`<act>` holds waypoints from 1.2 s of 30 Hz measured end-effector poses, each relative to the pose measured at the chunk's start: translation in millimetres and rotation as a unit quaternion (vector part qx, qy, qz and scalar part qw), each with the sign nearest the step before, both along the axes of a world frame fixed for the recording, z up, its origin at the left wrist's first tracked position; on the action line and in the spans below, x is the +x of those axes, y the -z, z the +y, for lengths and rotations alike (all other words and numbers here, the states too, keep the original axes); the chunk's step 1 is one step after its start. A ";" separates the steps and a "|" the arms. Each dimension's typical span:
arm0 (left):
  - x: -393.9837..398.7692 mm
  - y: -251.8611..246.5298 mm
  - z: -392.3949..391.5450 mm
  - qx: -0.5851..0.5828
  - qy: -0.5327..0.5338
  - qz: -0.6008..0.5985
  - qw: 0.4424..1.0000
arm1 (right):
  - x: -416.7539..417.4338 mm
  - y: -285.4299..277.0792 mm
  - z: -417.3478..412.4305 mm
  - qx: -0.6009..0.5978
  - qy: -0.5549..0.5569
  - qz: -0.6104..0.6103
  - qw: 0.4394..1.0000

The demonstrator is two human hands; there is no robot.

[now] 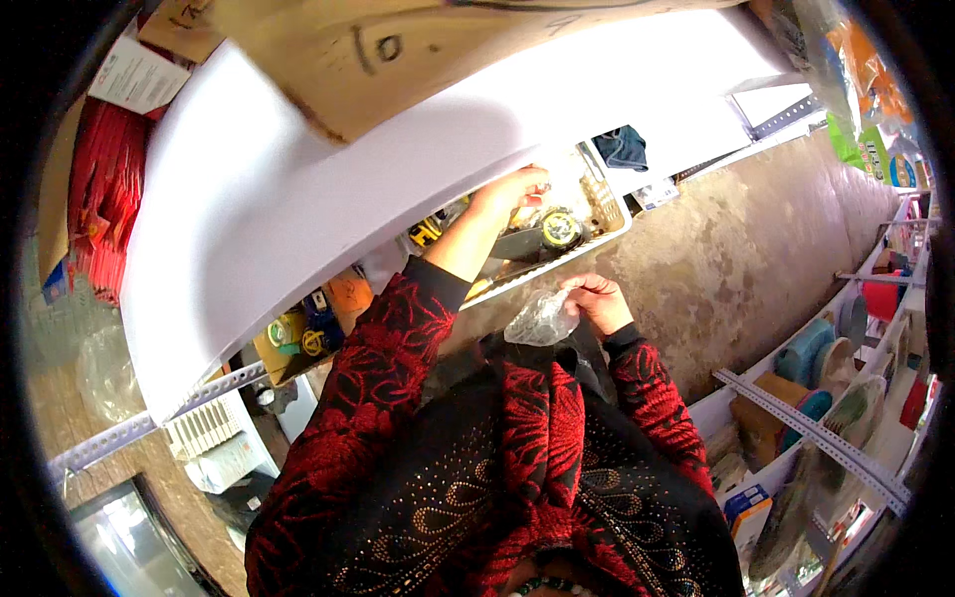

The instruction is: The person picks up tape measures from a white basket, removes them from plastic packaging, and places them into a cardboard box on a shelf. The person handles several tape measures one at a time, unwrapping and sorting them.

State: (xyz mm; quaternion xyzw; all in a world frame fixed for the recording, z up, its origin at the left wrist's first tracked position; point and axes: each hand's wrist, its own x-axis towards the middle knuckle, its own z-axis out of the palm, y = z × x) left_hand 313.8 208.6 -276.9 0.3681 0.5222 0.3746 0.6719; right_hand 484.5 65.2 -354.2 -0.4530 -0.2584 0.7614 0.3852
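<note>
My left hand reaches into a white plastic basket on the shelf, its fingers bent over the contents. Glare hides whether it grips anything. Beside that hand sit a round yellow-and-black item and a dark flat piece. A yellow-and-black tape measure shows on the other side of my forearm. Nearer my chest, my right hand pinches the edge of a crumpled clear plastic bag, below the basket's front rim.
A white shelf panel and a cardboard box overhang the basket. Left of it, a cardboard bin holds rolls of tape. Red packets hang at far left. Metal-framed shelves with goods line the right side.
</note>
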 end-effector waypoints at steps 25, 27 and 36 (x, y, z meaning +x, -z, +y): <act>-102.6 -39.9 -128.9 0.039 -0.030 -0.100 0.994 | -78.5 -81.6 5.8 0.116 -0.013 -0.011 0.993; -103.7 -43.8 -133.2 0.092 -0.013 -0.024 0.995 | -83.1 -80.6 2.6 0.108 -0.030 -0.023 0.993; -119.1 -18.1 -145.9 0.168 -0.211 0.003 0.963 | -102.1 -66.6 -17.8 0.220 -0.033 -0.130 0.966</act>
